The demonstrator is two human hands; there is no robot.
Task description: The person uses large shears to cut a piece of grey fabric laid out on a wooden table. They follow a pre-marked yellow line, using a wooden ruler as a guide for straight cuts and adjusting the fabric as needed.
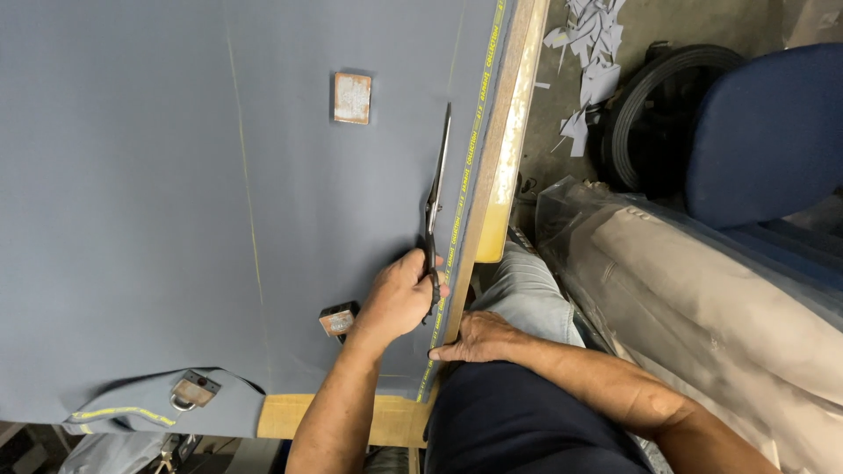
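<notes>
One pair of scissors (436, 197), lying on one large sheet of blue-grey cloth (132, 193) near its right border; long axis from near to far, blades pointing to the far side and a little to the right, along the yellow-lettered edge band (470, 149)

Two hands: left hand (397, 300) closed around the scissor handles, fingers curled tight, handles mostly hidden inside the grip; right hand (479, 338) flat, fingers stretched out, pressing on the cloth border at the wooden table edge (502, 132), holding nothing

Three metal weights on the cloth: one rusty rectangular plate (352, 97) far from the hands, one small block (337, 319) just left of the left hand, one piece with a ring (192, 390) on the folded cloth corner at near left

Two thin chalk lines (247, 184) running near to far, hard to make out

On the right, one blue chair (768, 132), partly cut off, one plastic-covered bundle of beige cloth (702, 307), many cloth scraps (588, 61) on the floor; dark round thing beside the chair not clear

Whether the blades are open or closed, not possible to tell
</notes>
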